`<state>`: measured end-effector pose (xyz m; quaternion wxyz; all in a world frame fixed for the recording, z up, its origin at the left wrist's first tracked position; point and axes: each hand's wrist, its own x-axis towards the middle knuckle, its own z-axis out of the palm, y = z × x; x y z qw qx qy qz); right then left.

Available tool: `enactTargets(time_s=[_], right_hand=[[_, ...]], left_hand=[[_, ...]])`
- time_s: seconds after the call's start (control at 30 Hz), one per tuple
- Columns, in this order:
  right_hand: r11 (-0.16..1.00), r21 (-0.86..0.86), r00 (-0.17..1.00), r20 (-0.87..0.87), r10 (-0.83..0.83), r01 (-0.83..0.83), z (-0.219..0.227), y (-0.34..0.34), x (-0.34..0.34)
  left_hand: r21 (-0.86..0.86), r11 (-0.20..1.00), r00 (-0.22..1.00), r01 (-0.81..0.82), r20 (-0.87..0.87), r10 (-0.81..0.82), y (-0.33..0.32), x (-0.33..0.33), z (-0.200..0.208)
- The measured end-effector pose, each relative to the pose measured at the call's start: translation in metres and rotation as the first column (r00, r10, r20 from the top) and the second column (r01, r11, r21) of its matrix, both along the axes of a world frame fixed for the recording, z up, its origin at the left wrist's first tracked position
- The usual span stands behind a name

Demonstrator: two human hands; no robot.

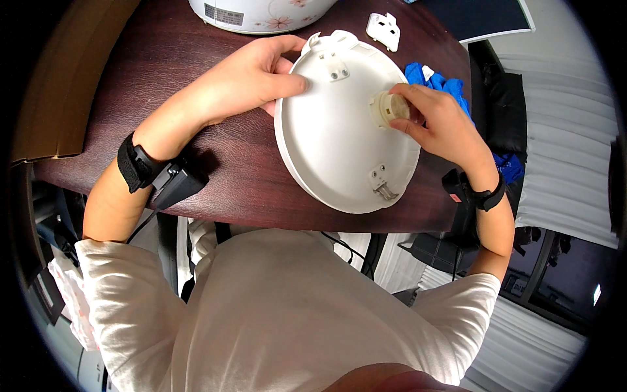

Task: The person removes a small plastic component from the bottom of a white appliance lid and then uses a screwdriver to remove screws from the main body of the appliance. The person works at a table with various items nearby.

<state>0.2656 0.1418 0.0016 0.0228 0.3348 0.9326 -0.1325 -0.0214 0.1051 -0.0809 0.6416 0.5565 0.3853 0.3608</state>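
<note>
A round white plastic lid (pixel 326 140) is held tilted above the dark table, its hollow inner side toward me. My left hand (pixel 261 75) grips its upper left rim, thumb on the inside and fingers behind. My right hand (pixel 437 117) pinches a cream-coloured round cap (pixel 394 108) on the lid's right part; whether it is fixed there I cannot tell. A small screwed plate (pixel 336 68) sits near the lid's top, and a metal clip (pixel 384 189) near its lower edge.
On the dark red-brown table (pixel 241 170) stands a white appliance body (pixel 274 19) with a flower pattern. A small white plastic piece (pixel 384 31) lies behind the lid. A blue cloth (pixel 450 86) is at the right edge, and a cardboard box (pixel 65 72) at the left.
</note>
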Motion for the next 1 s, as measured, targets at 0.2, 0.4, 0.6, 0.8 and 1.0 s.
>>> enactTargets(time_s=[0.2, 0.4, 0.6, 0.8, 1.0], right_hand=[[0.997, 0.015, 0.995, 0.063, -0.081, 0.081, 0.002, -0.002, -0.004], [0.982, 0.034, 0.980, 0.073, -0.186, 0.184, 0.007, -0.003, -0.007], [0.975, 0.214, 0.988, 0.129, -0.081, 0.052, 0.007, -0.002, -0.013], [0.977, 0.212, 0.987, 0.154, -0.038, 0.004, -0.007, 0.007, -0.014], [0.983, 0.164, 0.988, 0.123, -0.097, 0.076, -0.010, 0.010, -0.008]], left_hand=[[0.045, 0.999, 1.000, -0.011, -0.025, 0.012, 0.001, -0.001, -0.003], [0.034, 0.999, 1.000, 0.016, 0.011, -0.016, 0.001, -0.001, -0.003], [0.036, 0.999, 1.000, 0.016, -0.004, -0.016, 0.001, -0.002, -0.002], [0.018, 1.000, 1.000, 0.012, 0.003, -0.012, 0.002, -0.003, -0.004], [0.003, 1.000, 0.999, -0.002, 0.050, 0.002, -0.003, 0.002, 0.000]])
